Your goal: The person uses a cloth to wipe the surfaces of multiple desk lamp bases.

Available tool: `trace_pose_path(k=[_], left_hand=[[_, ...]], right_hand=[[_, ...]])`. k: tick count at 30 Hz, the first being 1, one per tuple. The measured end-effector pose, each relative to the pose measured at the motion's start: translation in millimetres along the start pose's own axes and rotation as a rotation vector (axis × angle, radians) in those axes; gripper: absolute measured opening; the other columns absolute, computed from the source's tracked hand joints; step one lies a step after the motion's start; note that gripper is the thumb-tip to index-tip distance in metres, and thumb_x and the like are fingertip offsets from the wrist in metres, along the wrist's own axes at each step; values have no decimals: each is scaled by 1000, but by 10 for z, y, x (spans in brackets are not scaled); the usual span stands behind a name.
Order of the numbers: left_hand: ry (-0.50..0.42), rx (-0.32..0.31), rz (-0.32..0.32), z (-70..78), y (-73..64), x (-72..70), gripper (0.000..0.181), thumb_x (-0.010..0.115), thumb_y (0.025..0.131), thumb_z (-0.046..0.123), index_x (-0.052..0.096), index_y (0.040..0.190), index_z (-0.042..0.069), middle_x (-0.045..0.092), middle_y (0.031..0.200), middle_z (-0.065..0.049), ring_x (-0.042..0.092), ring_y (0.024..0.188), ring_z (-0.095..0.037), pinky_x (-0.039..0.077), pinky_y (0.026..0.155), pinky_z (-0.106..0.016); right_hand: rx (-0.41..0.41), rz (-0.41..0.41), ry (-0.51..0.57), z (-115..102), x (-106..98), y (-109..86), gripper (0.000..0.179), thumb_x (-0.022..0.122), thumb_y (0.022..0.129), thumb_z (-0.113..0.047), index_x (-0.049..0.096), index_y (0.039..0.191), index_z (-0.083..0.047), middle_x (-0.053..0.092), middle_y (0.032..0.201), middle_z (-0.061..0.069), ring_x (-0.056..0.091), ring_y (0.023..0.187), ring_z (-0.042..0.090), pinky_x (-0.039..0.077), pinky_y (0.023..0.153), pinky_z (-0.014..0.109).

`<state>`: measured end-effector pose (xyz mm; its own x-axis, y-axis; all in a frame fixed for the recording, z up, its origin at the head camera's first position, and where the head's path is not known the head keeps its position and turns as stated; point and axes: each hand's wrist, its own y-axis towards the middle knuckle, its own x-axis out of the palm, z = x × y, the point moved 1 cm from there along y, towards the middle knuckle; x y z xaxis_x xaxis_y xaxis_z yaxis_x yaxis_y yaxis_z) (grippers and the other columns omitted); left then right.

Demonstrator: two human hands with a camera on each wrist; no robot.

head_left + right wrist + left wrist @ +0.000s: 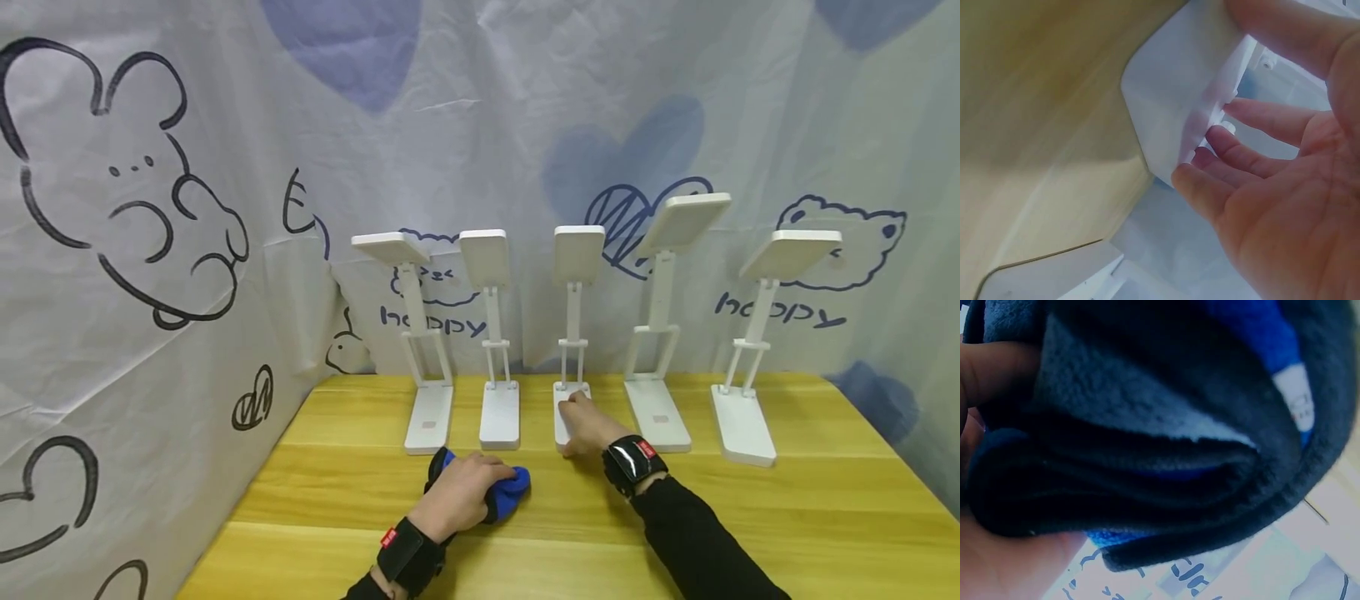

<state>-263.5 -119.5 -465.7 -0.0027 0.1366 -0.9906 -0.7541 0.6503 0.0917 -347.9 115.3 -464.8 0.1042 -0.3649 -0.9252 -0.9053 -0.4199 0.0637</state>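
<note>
My left hand (459, 493) grips a folded blue cloth with black edging (512, 490) above the table's near middle. Close up in the left wrist view, the cloth (1141, 412) lies in thick folds between thumb and fingers, with a small white label (1297, 403) on it. A white desk lamp (579, 254) stands upright in the middle of a row. Around its base, my right hand (594, 429) has its thumb on one side and its fingertips on the other. In the right wrist view the white base (1166, 94) rests on the wooden surface.
Two more white lamps stand left of the held one, a near lamp (499, 414) and a far lamp (429, 417). To the right are a taller lamp (657, 414) and an outer lamp (742, 422). A printed curtain (487, 142) hangs behind the wooden table (337, 483).
</note>
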Motion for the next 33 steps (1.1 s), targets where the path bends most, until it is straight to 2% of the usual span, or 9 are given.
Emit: trace_pose_path(k=[8, 13, 15, 19, 23, 25, 27, 30, 33], left_hand=[[33, 22, 19, 56, 7, 24, 49, 68, 84, -4, 68, 125, 23, 69, 119, 4, 65, 108, -19, 54, 91, -34], [59, 5, 34, 80, 26, 44, 52, 70, 81, -4, 67, 125, 23, 71, 116, 4, 65, 104, -18, 55, 89, -32], [52, 3, 34, 82, 31, 43, 52, 70, 80, -5, 68, 125, 22, 71, 115, 4, 65, 103, -18, 55, 89, -32], [48, 4, 32, 87, 34, 34, 52, 69, 80, -6, 68, 125, 22, 71, 114, 4, 66, 102, -18, 55, 88, -33], [47, 6, 25, 96, 34, 30, 52, 69, 82, -6, 68, 125, 22, 71, 114, 3, 66, 102, -18, 55, 88, -33], [47, 9, 25, 101, 35, 29, 51, 68, 82, -6, 67, 125, 22, 71, 114, 3, 66, 102, -18, 55, 88, -33], [45, 10, 25, 102, 38, 35, 52, 68, 83, -6, 67, 126, 22, 71, 114, 4, 66, 102, -17, 55, 89, -33], [48, 8, 27, 96, 38, 42, 53, 68, 82, -7, 67, 126, 23, 71, 114, 4, 66, 102, -17, 55, 89, -32], [48, 10, 35, 87, 34, 39, 53, 68, 82, -8, 68, 125, 23, 72, 113, 4, 66, 102, -17, 55, 89, -33]], right_hand=[[8, -25, 0, 43, 16, 5, 71, 83, 73, -18, 53, 131, 10, 50, 131, 30, 52, 118, 41, 44, 104, 51], [4, 39, 123, 63, -20, -50, 59, 75, 84, -19, 55, 134, 5, 54, 135, 26, 52, 125, 41, 42, 106, 52], [-20, 116, 171, 90, -63, -77, 47, 70, 89, -19, 60, 129, 4, 60, 130, 24, 56, 121, 40, 45, 102, 52], [-21, 332, 229, 214, -222, -135, 33, 64, 93, -17, 67, 120, 3, 69, 117, 20, 65, 107, 38, 52, 91, 51], [54, 526, 311, 398, -452, -216, 34, 62, 95, -14, 63, 123, 4, 69, 109, 22, 65, 99, 36, 55, 86, 49], [90, 613, 379, 495, -579, -254, 35, 59, 96, -11, 57, 127, 6, 65, 107, 24, 63, 97, 36, 55, 83, 37], [133, 696, 434, 584, -704, -290, 36, 57, 97, -10, 53, 129, 6, 60, 107, 25, 59, 97, 35, 51, 81, 30], [172, 827, 441, 690, -861, -318, 36, 59, 95, -9, 53, 127, 7, 55, 105, 24, 54, 94, 32, 40, 74, 16], [217, 914, 395, 734, -954, -327, 36, 60, 92, -8, 54, 126, 5, 54, 106, 23, 53, 95, 31, 38, 73, 15]])
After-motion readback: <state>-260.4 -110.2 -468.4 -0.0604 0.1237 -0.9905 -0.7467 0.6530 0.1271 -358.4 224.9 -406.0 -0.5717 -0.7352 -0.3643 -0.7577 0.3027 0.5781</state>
